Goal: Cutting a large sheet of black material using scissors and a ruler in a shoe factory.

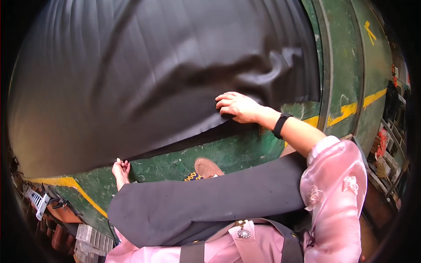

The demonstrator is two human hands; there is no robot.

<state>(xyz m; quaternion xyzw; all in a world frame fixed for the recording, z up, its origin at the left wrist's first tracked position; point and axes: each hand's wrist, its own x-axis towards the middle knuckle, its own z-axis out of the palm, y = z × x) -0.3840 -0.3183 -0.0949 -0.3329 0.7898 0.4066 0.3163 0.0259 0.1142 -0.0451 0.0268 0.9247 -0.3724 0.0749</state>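
A broad sheet of smooth black leather-like material (175,57) spreads over the green floor, its near edge running slantwise in front of me. My left hand (121,169) is closed in a pinch at that edge, toward the left. Farther right and higher up, my right hand (239,107) has its fingers curled over the edge, which is lifted a little so the sheet's dark underside shows. Folds bulge in the material beyond my right hand. A black band (281,126) circles my right wrist.
Green floor (175,160) carries yellow lines (348,113) and rails (325,65) on the right. A shoe (207,166) stands below the sheet's edge. Stacked grey blocks (93,237) and a white slatted piece (38,204) lie lower left. Assorted clutter (386,149) lines the right rim.
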